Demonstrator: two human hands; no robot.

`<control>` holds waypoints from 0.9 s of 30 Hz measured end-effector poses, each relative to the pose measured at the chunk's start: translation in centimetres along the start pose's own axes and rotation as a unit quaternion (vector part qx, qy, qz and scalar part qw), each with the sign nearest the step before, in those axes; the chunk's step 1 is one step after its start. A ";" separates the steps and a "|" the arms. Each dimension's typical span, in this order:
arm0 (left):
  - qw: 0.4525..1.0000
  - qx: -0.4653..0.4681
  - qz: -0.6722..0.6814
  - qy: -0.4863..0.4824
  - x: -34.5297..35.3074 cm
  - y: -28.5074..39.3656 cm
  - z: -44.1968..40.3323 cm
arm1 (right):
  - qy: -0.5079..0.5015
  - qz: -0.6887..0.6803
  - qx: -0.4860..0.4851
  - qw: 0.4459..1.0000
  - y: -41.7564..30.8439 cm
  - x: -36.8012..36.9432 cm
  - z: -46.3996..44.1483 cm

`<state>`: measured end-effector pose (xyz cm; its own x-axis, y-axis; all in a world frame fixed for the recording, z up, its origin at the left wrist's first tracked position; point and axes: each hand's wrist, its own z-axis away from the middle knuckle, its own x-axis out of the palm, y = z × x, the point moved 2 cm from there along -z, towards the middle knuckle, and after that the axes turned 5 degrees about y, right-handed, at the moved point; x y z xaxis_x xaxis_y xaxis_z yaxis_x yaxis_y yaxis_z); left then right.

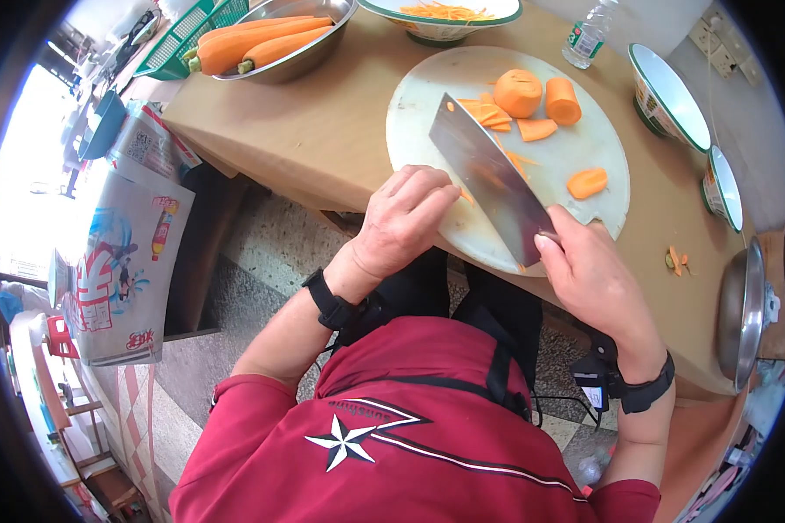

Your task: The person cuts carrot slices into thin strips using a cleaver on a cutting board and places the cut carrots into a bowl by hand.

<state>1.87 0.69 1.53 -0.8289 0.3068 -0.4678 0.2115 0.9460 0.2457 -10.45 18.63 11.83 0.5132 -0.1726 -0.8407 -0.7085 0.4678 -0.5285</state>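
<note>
My right hand (pixel 589 266) grips the handle end of a wide cleaver (pixel 488 179), whose blade slants up and left over the round white cutting board (pixel 419 105). At the board's left front edge is my left hand (pixel 410 213), its fingers curled together near a small orange strip by the blade; what it holds, if anything, is hidden. Behind the blade lie carrot slices (pixel 484 113), a thick carrot chunk (pixel 518 93), a shorter carrot piece (pixel 563 101) and a flat piece (pixel 536 130). Another carrot piece (pixel 587 182) rests at the board's right.
A metal bowl (pixel 292 65) of whole carrots (pixel 262 44) stands back left, beside a green basket (pixel 179 44). Further back are a bowl of shreds (pixel 445 26) and a plastic bottle (pixel 587 37). Enamel bowls (pixel 672 96) and a metal basin (pixel 740 314) line the right side.
</note>
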 end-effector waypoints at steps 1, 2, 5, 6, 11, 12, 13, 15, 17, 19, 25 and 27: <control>1.000 -0.004 0.000 0.002 0.0 0.1 0.3 | -0.003 0.002 -0.001 1.000 0.3 0.0 0.3; 1.000 -0.004 0.006 -0.019 0.1 0.1 0.6 | 0.000 -0.016 0.003 1.000 0.7 0.0 0.6; 0.998 -0.019 0.034 -0.055 -0.4 0.6 0.9 | 0.010 -0.033 0.005 0.999 0.8 -0.3 1.5; 0.995 -0.031 0.054 -0.072 -0.7 0.8 0.9 | 0.017 -0.033 0.001 0.999 0.7 -0.4 1.8; 0.994 -0.016 0.043 -0.095 -1.3 1.0 1.2 | 0.068 -0.029 -0.042 0.996 0.9 -0.2 3.2; 0.995 -0.009 0.043 -0.095 -1.3 0.9 1.4 | 0.069 -0.038 -0.035 0.996 0.9 -0.3 3.3; 0.995 -0.011 0.044 -0.094 -1.2 0.8 1.5 | 0.067 -0.036 -0.035 0.996 0.8 -0.3 3.4; 0.997 0.007 0.047 -0.068 -1.2 0.7 1.8 | 0.075 -0.031 -0.058 0.995 0.6 -0.3 3.6; 0.997 0.008 0.044 -0.065 -1.0 0.6 2.0 | 0.067 -0.028 -0.062 0.995 0.4 -0.1 3.5; 0.997 0.007 0.039 -0.062 -0.9 0.6 2.1 | 0.056 -0.025 -0.068 0.996 0.2 0.1 3.4; 0.998 0.004 0.029 -0.055 -0.8 0.5 2.2 | 0.024 -0.003 -0.073 0.997 -0.1 0.2 2.5; 0.998 0.006 0.026 -0.059 -0.8 0.5 2.3 | 0.018 0.008 -0.075 0.997 -0.1 0.2 2.4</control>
<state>3.79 1.15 0.04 -0.7503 0.3653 -0.5510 0.2598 0.9294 0.2623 -9.12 20.61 11.94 0.4849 -0.1975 -0.8520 -0.7826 0.3369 -0.5235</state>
